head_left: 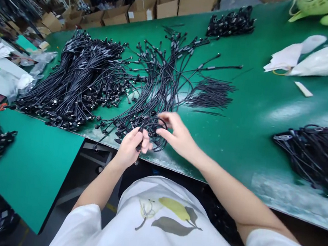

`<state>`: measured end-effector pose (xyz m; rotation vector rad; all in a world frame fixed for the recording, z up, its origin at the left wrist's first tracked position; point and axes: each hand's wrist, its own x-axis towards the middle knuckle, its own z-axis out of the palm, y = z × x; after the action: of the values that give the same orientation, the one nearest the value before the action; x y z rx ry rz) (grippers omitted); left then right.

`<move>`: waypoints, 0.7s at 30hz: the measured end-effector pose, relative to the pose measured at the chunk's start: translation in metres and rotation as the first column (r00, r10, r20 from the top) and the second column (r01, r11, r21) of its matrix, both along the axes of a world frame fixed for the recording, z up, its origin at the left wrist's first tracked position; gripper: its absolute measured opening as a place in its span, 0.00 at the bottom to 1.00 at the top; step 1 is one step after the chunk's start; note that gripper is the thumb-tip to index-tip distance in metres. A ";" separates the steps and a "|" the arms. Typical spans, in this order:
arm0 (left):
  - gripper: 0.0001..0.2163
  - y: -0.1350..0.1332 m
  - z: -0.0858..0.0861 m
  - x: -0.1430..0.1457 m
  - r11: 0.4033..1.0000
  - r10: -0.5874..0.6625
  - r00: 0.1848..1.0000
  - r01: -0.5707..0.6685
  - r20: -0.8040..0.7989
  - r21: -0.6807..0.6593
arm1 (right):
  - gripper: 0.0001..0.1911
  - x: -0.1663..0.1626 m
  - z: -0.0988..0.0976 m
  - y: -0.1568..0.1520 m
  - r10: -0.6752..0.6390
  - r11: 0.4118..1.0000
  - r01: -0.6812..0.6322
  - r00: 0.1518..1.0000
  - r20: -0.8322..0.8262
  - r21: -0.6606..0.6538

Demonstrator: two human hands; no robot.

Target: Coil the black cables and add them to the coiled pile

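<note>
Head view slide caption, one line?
Left hand grips a black cable; right hand touches its loop over the green workbench.

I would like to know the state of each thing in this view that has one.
left hand: closed around a looped black cable
right hand: open, fingers spread on the loop
loose cables: fanned out on the green bench
large cable heap: piled, tangled
white plastic bags: crumpled
</note>
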<state>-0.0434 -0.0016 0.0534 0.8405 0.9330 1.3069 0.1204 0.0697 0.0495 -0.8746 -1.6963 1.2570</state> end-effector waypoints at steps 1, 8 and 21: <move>0.16 0.002 -0.003 0.003 0.999 -0.019 0.999 0.020 0.033 -0.043 | 0.22 -0.005 -0.007 -0.004 -0.024 0.996 0.022 0.999 -0.025 -0.082; 0.28 0.000 -0.026 0.028 0.978 0.052 0.993 -0.030 0.104 -0.206 | 0.25 -0.023 -0.020 -0.023 -0.167 0.848 -0.075 0.902 -0.399 -0.524; 0.16 -0.026 -0.032 0.010 0.910 -0.414 0.791 0.357 -0.451 -0.210 | 0.24 -0.035 -0.020 -0.055 -0.177 0.824 -0.136 0.861 -0.477 -0.551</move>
<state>-0.0338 -0.0280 0.0214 1.2309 1.1403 0.6806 0.0855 0.0152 0.0292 -0.7834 -0.8808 1.8370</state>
